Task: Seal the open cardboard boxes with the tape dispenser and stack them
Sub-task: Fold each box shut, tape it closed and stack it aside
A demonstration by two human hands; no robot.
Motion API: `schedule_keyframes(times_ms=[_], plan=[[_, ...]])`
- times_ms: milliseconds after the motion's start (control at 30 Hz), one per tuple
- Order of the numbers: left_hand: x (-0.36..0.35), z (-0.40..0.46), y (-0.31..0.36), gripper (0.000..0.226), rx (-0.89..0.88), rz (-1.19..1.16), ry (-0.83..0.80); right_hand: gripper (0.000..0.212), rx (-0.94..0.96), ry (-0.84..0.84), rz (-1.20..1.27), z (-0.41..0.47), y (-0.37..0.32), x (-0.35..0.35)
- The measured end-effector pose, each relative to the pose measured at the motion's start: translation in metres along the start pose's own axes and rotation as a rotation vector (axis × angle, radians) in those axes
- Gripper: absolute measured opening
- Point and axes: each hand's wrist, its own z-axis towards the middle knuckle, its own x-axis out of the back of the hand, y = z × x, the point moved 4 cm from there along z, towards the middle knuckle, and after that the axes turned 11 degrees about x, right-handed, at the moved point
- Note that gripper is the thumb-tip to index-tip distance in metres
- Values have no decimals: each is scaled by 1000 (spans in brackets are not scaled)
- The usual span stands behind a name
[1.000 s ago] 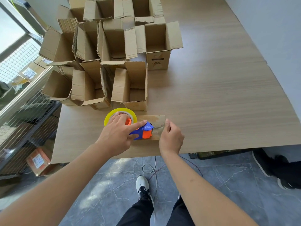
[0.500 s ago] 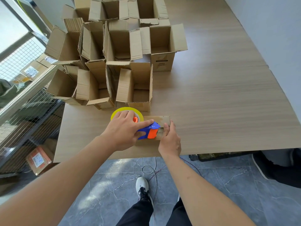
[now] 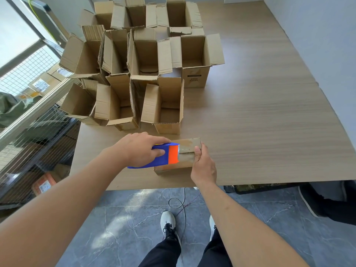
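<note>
Small closed cardboard box (image 3: 184,160) at the near edge of the bench (image 3: 260,122), lying flat, with glossy tape across its top toward the far right corner. Blue and orange tape dispenser (image 3: 163,156) on top of that box, orange front facing right, blue body reaching left past the box's edge. Left hand (image 3: 140,149) wrapped over the dispenser from above, fingers curled round the blue body, thumb on the near side. Right hand (image 3: 204,166) gripping the box's right end, thumb pressed on the top by the taped strip, fingers hidden round the far side. Tape roll hidden under the left hand.

Just behind, toward the far left of the bench, a crowd of open cardboard boxes (image 3: 146,74), flaps up or splayed, packed tightly against one another in several rows; nearest of them standing just beyond the taped box. Printed label on the side of the rightmost open box. Right half of the bench bare wood grain.

Below the bench edge, grey marbled floor (image 3: 125,218), a thin cable (image 3: 179,205) looping across it, white shoes and dark trousers. At left, a wire mesh rack (image 3: 28,132) holding labelled parcels. At far right, another person's dark shoe (image 3: 312,201) beside the bench.
</note>
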Motion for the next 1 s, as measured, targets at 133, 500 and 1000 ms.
schedule_keyframes(times_ms=[133, 500, 1000], plan=[[0, -3, -26, 40, 51, -121, -98, 57, 0, 0, -5, 1, 0, -1], [-22, -19, -103, 33, 172, -478, -254, 55, 9, -29, -78, 6, 0, 3], [-78, 6, -65, 35, 62, -665, -253, 83, 324, -34, -562, 4, -43, -15]])
